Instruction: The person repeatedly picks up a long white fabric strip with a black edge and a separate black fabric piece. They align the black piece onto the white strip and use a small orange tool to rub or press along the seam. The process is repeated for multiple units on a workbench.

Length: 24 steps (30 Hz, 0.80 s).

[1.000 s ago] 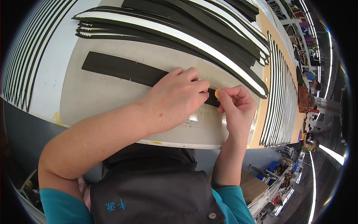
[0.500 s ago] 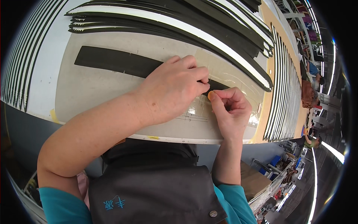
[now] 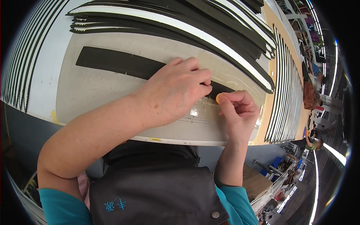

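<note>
A long black strip point(image 3: 116, 62) of flat, leather-like material lies across the beige work mat point(image 3: 97, 93). My left hand point(image 3: 178, 88) rests over the middle of it, fingers curled and pressing it down, so that stretch is hidden. Just to the right, my right hand point(image 3: 240, 112) is pinched at the strip's near edge. A small orange rounded piece point(image 3: 219, 98) shows at its thumb and fingertip; whether it is held or worn on a finger I cannot tell.
Beyond the mat lie stacked black strips point(image 3: 180, 15) with white faces and jagged ends. More narrow strips stand in rows at the left point(image 3: 28, 48) and right point(image 3: 287, 90). Clear film point(image 3: 234, 77) covers the mat's right part. The table's front edge point(image 3: 176, 141) runs before my apron.
My right hand has slid a little to the right along the strip, with the orange piece at its fingertips. My left hand stays on the strip almost unmoved.
</note>
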Each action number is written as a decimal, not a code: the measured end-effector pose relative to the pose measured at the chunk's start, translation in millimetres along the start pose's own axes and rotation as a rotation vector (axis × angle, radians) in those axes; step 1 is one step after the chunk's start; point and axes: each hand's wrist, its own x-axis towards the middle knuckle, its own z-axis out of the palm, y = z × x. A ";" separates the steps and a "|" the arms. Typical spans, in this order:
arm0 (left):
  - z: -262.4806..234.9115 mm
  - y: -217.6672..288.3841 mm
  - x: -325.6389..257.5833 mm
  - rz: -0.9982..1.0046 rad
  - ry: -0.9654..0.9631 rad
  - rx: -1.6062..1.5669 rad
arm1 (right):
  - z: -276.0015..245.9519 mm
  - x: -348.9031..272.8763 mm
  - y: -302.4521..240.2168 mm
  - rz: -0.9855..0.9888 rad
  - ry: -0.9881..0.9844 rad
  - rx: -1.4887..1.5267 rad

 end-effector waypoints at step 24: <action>-3.2 3.7 1.1 0.016 -0.065 -0.039 | 7.8 32.5 -2.7 0.078 -0.025 -0.162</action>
